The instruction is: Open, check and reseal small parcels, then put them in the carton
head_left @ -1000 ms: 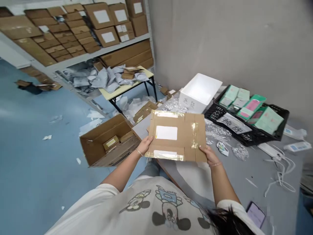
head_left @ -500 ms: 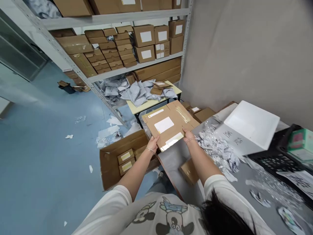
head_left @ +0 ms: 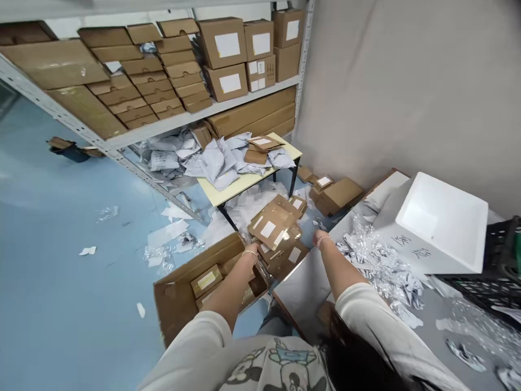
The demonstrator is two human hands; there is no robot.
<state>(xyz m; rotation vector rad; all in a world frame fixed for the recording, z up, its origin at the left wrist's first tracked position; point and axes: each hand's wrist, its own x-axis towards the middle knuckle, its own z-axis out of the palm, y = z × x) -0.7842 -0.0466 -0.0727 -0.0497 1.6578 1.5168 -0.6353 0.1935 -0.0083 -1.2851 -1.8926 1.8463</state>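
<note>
Left hand point(head_left: 251, 251), right hand point(head_left: 321, 239) flank diagonal cardboard mailer point(head_left: 271, 224).

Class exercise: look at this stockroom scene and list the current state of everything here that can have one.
Left hand: over the carton's rim, nothing visibly held.
Right hand: beside the table edge, nothing visibly held.
Taped cardboard mailers: flat, loosely piled.
Cardboard carton: flaps open, small labelled boxes inside.
White foam box: uncovered, open side up.
Bubble wrap: crumpled.
Shelved cartons: closed, stacked.

Carton point(head_left: 173, 307) sitting on floor point(head_left: 61, 282) left, foam box point(head_left: 442, 217) sitting on table point(head_left: 427, 339) right.
Small table point(head_left: 215, 193) standing behind carton, shelf point(head_left: 203, 115) running behind it.
</note>
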